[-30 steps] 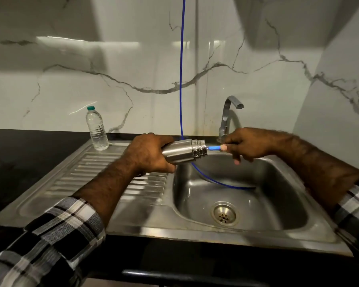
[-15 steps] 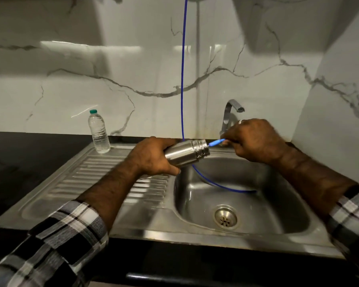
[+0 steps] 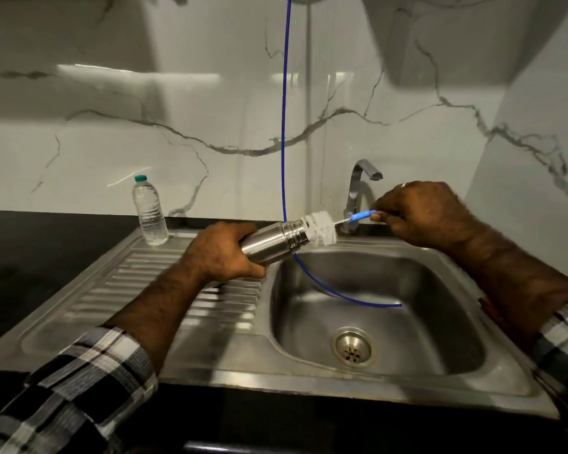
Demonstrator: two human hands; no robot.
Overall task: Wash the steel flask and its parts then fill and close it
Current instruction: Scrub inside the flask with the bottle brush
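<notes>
Two hands at frame centre: cylindrical steel flask (image 3: 269,241) is being gripped by left hand (image 3: 222,253), while white-bristled blue-handled bottle brush (image 3: 322,228), pinched by right hand (image 3: 420,214), is being withdrawn, ending interior scrubbing.

Glossy steel flask (image 3: 269,240), sink (image 3: 309,378).

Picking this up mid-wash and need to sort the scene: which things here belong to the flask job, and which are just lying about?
In the job:
steel flask, gripped by the left hand
bottle brush, its bristles at the flask mouth, handle held by the right hand
sink
tap

Lying about:
plastic water bottle on the drainboard
blue tube hanging into the sink
</notes>
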